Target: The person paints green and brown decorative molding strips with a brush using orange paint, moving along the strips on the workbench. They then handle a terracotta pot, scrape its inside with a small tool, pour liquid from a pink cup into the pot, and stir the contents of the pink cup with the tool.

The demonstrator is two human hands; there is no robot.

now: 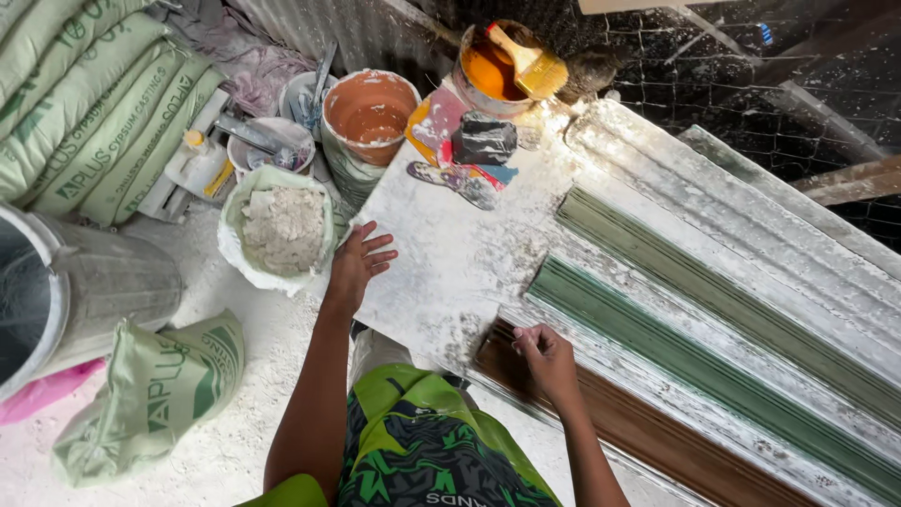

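The left hand (359, 263) is lying flat on the white slab (450, 253) — the right hand (544, 355), fingers curled, is pressing at the brown moulding (648, 432) beside green mouldings (713, 347).

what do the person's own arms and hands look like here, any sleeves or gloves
Both arms are bare from the upper arm down: no long sleeves, no gloves, and no watch or rings that can be made out. The left hand and right hand look dusted with pale powder. At the bottom edge a yellow-green garment shows near the left upper arm, above green and black patterned shorts.
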